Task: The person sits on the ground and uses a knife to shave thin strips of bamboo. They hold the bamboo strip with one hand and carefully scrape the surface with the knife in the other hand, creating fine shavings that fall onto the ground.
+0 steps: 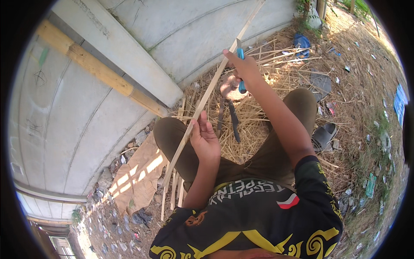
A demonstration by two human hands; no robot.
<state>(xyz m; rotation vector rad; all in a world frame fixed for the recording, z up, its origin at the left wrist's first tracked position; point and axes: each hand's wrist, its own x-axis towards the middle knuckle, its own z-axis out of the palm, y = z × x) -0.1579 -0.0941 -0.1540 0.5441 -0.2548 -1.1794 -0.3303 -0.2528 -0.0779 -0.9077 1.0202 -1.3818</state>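
Observation:
A long, pale bamboo strip slants across the view, from beside my left knee up to the top edge. My left hand is closed loosely on its lower half, thumb against the strip and the other fingers curled. Further up, my right hand grips a blue utility knife. The knife's blade is out and points up, close beside the strip. The right thumb reaches to the strip's edge; the fingers are partly hidden behind the hand.
Between my bent legs lie bamboo shavings and a dark, narrow blade-like tool. A concrete wall with a leaning bamboo pole stands left. Cardboard lies left, a sandal and a blue plastic bag right.

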